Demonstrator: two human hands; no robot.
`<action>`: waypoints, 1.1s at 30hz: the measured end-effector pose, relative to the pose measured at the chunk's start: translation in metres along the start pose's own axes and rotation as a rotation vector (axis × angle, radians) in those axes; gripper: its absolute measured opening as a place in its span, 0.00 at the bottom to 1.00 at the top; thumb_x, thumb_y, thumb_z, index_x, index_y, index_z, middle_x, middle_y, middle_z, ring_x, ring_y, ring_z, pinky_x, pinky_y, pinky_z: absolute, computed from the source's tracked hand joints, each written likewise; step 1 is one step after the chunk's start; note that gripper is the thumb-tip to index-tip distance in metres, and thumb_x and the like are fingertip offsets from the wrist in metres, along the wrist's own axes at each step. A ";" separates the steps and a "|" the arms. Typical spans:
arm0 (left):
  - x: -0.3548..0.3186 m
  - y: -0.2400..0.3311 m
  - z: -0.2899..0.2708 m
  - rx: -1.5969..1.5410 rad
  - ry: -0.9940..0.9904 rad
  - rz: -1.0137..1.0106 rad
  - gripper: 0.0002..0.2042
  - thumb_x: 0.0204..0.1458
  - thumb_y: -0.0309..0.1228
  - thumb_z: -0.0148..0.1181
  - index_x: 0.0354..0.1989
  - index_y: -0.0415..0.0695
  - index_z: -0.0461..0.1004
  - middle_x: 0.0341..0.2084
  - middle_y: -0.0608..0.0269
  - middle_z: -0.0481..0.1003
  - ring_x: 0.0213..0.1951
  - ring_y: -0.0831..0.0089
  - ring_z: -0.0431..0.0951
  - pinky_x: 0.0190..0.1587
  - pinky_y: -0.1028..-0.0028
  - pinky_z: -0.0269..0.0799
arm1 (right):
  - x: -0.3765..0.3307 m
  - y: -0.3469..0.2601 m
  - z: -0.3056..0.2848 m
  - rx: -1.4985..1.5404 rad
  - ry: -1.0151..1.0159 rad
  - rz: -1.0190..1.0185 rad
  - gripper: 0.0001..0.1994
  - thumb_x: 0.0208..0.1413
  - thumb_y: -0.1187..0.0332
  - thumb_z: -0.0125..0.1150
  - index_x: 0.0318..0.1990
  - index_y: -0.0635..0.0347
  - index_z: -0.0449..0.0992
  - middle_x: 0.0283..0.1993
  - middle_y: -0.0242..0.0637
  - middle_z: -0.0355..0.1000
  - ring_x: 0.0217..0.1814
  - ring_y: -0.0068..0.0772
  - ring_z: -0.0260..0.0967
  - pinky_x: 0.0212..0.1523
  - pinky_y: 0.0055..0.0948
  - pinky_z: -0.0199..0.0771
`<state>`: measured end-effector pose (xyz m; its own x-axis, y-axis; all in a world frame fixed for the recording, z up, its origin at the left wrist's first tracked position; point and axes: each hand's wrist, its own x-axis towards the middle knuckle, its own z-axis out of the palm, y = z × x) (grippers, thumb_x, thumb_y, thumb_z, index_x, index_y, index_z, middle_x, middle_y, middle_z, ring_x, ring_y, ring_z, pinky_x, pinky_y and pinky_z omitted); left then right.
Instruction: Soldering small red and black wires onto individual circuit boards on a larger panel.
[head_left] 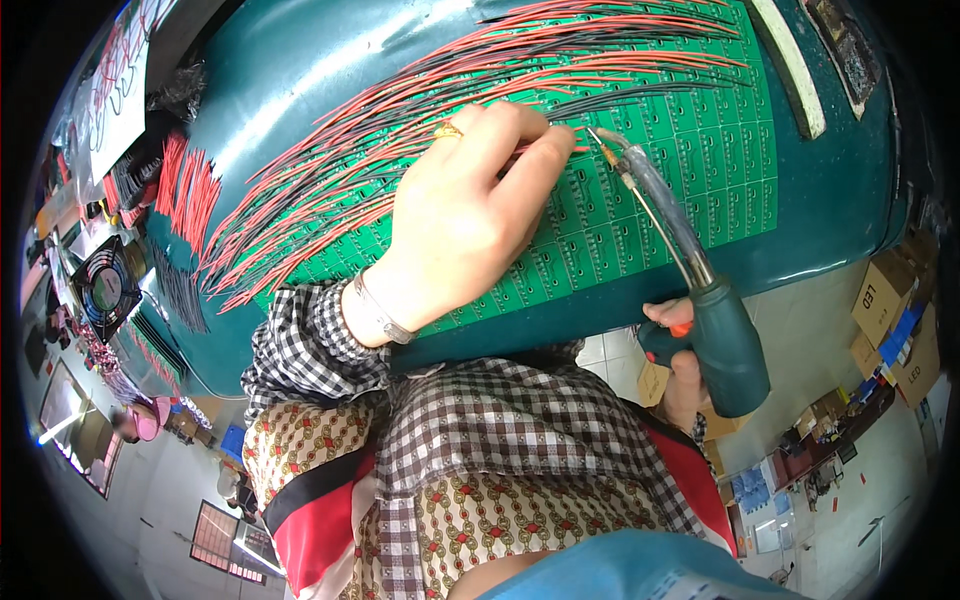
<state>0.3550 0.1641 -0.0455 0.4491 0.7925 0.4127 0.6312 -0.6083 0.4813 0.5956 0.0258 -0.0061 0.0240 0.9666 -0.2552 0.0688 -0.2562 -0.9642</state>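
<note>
A large green panel of circuit boards (745,205) lies on the dark green table, with rows of red and black wires (330,150) fanned across it toward the left. My left hand (465,205) rests over the panel with its fingers pinched. A short red wire end shows beside the fingertips, while the rest of that wire is hidden under the hand. My right hand (682,365) grips a green soldering gun (730,345) by its handle, fingers around the trigger. The gun's metal tip and thin feed tube point at the panel, close to the left fingertips.
Loose red wires (187,195) and dark wires (180,290) lie at the table's left. A small black fan (107,287) stands beyond them. A pale strip (792,70) borders the panel at the right. Cardboard boxes (885,295) are stacked at far right.
</note>
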 end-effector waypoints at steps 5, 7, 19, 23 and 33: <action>0.000 0.002 -0.001 -0.007 0.001 -0.015 0.15 0.41 0.23 0.61 0.41 0.42 0.76 0.34 0.64 0.71 0.32 0.69 0.73 0.34 0.73 0.72 | 0.002 0.000 0.002 0.030 0.025 0.011 0.24 0.52 0.58 0.72 0.47 0.68 0.73 0.44 0.42 0.74 0.48 0.36 0.74 0.51 0.36 0.74; 0.000 0.001 -0.001 -0.010 0.001 -0.010 0.15 0.41 0.23 0.61 0.40 0.42 0.77 0.34 0.64 0.71 0.32 0.69 0.73 0.34 0.73 0.72 | 0.002 -0.001 0.003 0.026 0.025 0.014 0.24 0.51 0.58 0.72 0.47 0.68 0.73 0.43 0.42 0.75 0.48 0.36 0.74 0.52 0.36 0.74; 0.000 0.000 -0.001 -0.005 0.003 0.000 0.14 0.41 0.23 0.61 0.40 0.41 0.77 0.34 0.64 0.71 0.32 0.69 0.72 0.34 0.73 0.71 | 0.005 -0.010 0.003 -0.089 0.014 0.049 0.30 0.54 0.48 0.66 0.45 0.72 0.73 0.42 0.47 0.75 0.43 0.37 0.75 0.47 0.34 0.76; 0.001 0.001 -0.001 0.010 0.007 0.000 0.14 0.41 0.23 0.61 0.40 0.41 0.77 0.34 0.64 0.71 0.32 0.69 0.73 0.34 0.74 0.71 | 0.008 -0.016 0.016 -0.106 0.127 0.081 0.38 0.54 0.39 0.60 0.46 0.78 0.71 0.42 0.55 0.75 0.40 0.42 0.76 0.43 0.35 0.80; 0.003 0.005 -0.004 -0.019 0.006 -0.028 0.16 0.38 0.16 0.65 0.39 0.41 0.79 0.32 0.62 0.74 0.31 0.66 0.76 0.31 0.71 0.74 | 0.005 -0.012 0.012 -0.103 0.143 0.087 0.39 0.53 0.38 0.60 0.45 0.78 0.71 0.41 0.53 0.74 0.40 0.42 0.76 0.43 0.35 0.79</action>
<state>0.3564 0.1632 -0.0388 0.4271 0.8092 0.4034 0.6314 -0.5863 0.5076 0.5830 0.0334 0.0034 0.1752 0.9320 -0.3174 0.1614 -0.3452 -0.9245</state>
